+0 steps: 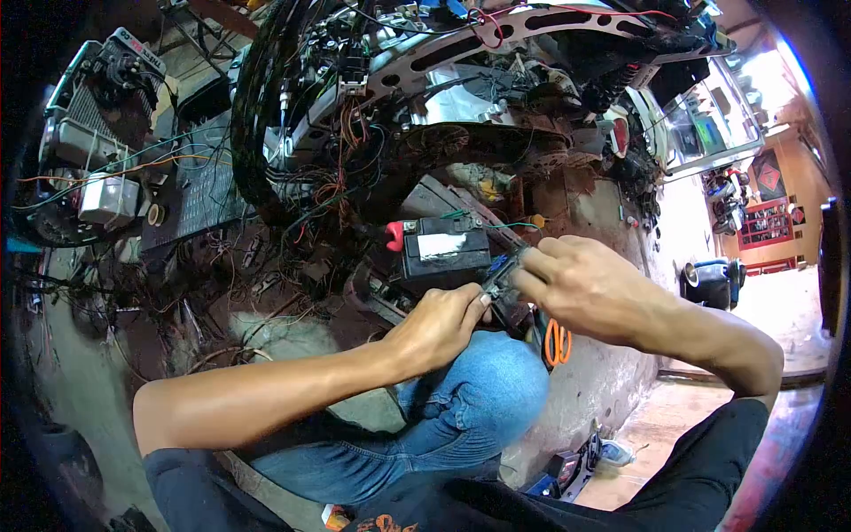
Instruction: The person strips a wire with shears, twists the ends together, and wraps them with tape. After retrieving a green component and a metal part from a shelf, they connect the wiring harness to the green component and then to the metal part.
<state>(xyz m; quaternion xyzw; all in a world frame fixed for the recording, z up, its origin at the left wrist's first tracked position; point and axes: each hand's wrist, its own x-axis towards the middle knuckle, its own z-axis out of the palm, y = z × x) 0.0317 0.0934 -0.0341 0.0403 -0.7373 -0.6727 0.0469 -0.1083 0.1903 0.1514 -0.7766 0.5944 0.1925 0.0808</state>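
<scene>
My left hand [443,324] is closed in a pinch, its fingertips just below the front corner of a black battery [448,264]. Facing it from the right, my right hand [567,277] has its fingers curled together. A small greyish piece shows between the two hands; I cannot tell what it is. The battery has a white label, a red terminal cover [394,236] on its left and a green wire on top. Just beyond the fingertips lies a small blue thing [499,262]. Orange looped handles [557,341] show below my right wrist.
A motorcycle frame [532,19] with hanging wire bundles [341,173] stands ahead. A black tyre [253,115] rises left of it. Farther left are a perforated metal panel [199,168] and a white box [108,197]. A glass case [714,133] stands right. My jeans-clad knee [501,381] is below the hands.
</scene>
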